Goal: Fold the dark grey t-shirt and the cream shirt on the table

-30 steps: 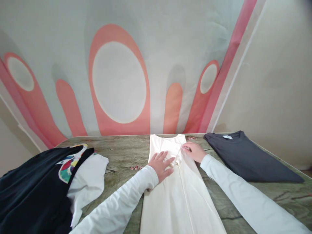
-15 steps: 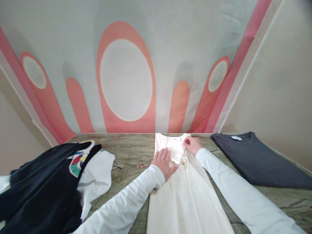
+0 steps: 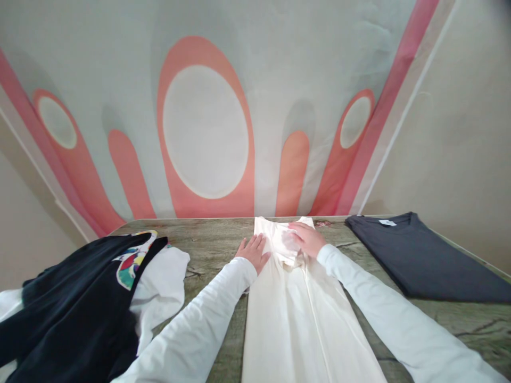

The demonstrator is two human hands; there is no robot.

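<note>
A long cream dress (image 3: 303,319) lies lengthwise on the wooden table, its narrow top near the far edge and its lower part running out of view at the bottom. My left hand (image 3: 253,252) rests flat on the left edge of its upper part, fingers spread. On the upper right side lies my right hand (image 3: 307,238), with fingers stretched over the cloth and nothing gripped. Between the two hands the fabric is gathered in small folds.
A dark grey folded T-shirt (image 3: 419,260) lies on the right. Heaped at the left are a black garment (image 3: 75,303) with a colourful print and a white one (image 3: 163,282). Behind the wooden table (image 3: 215,239) rises a patterned backdrop (image 3: 335,48).
My left hand has slid left to the dress's edge. My right hand has opened from a pinch on the cloth and moved slightly left, lying flatter.
</note>
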